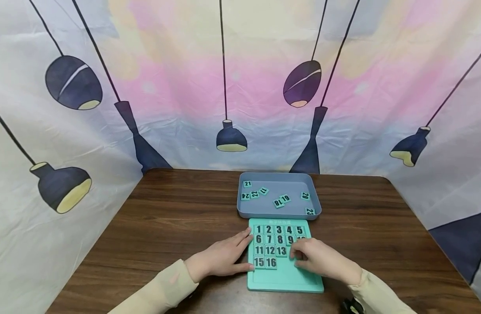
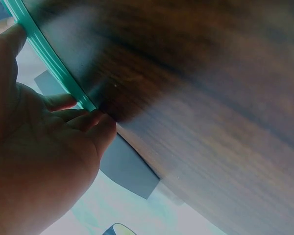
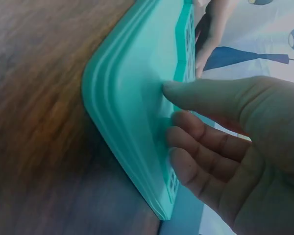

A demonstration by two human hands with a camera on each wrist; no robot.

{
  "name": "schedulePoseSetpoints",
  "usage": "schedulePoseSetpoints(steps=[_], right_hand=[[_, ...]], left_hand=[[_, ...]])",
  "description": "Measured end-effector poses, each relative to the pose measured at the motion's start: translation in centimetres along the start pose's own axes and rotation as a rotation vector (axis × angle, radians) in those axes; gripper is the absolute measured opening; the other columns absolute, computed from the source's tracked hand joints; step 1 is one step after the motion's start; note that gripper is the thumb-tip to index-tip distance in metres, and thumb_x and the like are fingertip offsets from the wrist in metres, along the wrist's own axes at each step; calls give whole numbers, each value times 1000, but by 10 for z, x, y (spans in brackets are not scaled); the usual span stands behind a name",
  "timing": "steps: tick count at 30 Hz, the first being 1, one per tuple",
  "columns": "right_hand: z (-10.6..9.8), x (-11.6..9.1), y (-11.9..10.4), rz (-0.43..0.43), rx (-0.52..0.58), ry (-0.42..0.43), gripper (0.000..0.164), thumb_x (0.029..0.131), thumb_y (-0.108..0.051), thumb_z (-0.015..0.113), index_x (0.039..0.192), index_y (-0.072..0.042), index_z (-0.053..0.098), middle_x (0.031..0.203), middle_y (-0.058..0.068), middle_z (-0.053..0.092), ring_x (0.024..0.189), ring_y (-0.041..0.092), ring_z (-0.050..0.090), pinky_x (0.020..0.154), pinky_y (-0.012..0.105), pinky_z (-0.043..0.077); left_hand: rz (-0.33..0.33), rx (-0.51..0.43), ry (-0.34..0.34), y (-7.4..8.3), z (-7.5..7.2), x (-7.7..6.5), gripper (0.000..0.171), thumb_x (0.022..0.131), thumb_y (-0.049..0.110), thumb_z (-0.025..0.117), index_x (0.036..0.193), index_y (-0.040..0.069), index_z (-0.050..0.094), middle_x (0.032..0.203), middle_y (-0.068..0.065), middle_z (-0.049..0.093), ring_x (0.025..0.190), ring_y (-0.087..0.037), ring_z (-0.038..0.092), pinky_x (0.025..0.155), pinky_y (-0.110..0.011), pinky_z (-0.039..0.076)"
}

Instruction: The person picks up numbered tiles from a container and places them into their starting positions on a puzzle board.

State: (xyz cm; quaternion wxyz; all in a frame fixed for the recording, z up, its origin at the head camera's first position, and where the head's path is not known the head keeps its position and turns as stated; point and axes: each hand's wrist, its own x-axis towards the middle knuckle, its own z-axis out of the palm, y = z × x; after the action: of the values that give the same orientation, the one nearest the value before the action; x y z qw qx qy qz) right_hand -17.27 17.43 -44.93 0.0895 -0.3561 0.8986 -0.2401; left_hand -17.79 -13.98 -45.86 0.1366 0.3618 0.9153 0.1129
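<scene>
Left hand (image 1: 225, 255): fingers fairly straight, thumb spread away, both touching its own side of the green number board (image 1: 291, 283); grips nothing, seems to steady it. Right hand (image 1: 323, 260): thumb and fingers curled, tips low over the board; cannot tell whether a tile is pinched there. Board lies between the hands. Tile 13 (image 1: 281, 251) just left of the right fingertips; tile 15 (image 1: 259, 262) and tile 16 (image 1: 271, 262) by the left thumb, in the row below. No 14 showing; perhaps beneath the right hand. Blue-grey tray (image 1: 260, 209) ahead of both hands, with eight loose tiles (image 1: 279, 203).

Step in hand, my reading: seating a tile beside 13. Next move calls for squaring it with a light push, then a forward reach for tile 17 (image 1: 263, 191)
</scene>
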Motion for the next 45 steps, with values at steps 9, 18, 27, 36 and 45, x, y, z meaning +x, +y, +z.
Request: schedulePoseSetpoints(steps=[9, 18, 27, 36, 45], right_hand=[[8, 8, 12, -2, -18, 77, 17, 90, -4, 75, 88, -20, 69, 73, -17, 50, 66, 2, 43, 59, 23, 41], [-2, 7, 26, 73, 88, 79, 9, 94, -9, 72, 92, -17, 69, 78, -14, 57, 67, 2, 51, 61, 25, 47], [-31, 7, 34, 105, 13, 167, 10, 95, -4, 70, 102, -10, 73, 91, -8, 65, 77, 4, 58, 67, 27, 52], [-39, 3, 34, 133, 7, 85, 12, 88, -8, 78, 99, -12, 73, 85, -10, 61, 72, 5, 51, 64, 26, 47], [-33, -5, 26, 203, 7, -52, 23, 82, -16, 86, 99, -19, 71, 92, -9, 58, 80, 13, 52, 68, 30, 46]], left_hand=[[8, -10, -13, 2, 8, 0, 85, 100, 63, 47, 160, 7, 26, 168, -11, 15, 151, -24, 24, 114, -40, 35], [5, -13, -16, 2, 12, 1, 85, 100, 63, 47, 160, 7, 26, 168, -11, 14, 151, -24, 24, 113, -41, 37], [3, 7, 12, -1, 4, 4, 84, 100, 61, 49, 160, 6, 27, 167, -12, 16, 151, -24, 25, 114, -41, 36], [-1, 16, 12, -2, -3, 4, 85, 100, 59, 50, 160, 5, 25, 168, -12, 14, 151, -24, 23, 114, -41, 35], [2, 20, 8, -3, -1, 5, 85, 100, 59, 51, 160, 4, 26, 167, -13, 15, 151, -24, 23, 115, -40, 35]])
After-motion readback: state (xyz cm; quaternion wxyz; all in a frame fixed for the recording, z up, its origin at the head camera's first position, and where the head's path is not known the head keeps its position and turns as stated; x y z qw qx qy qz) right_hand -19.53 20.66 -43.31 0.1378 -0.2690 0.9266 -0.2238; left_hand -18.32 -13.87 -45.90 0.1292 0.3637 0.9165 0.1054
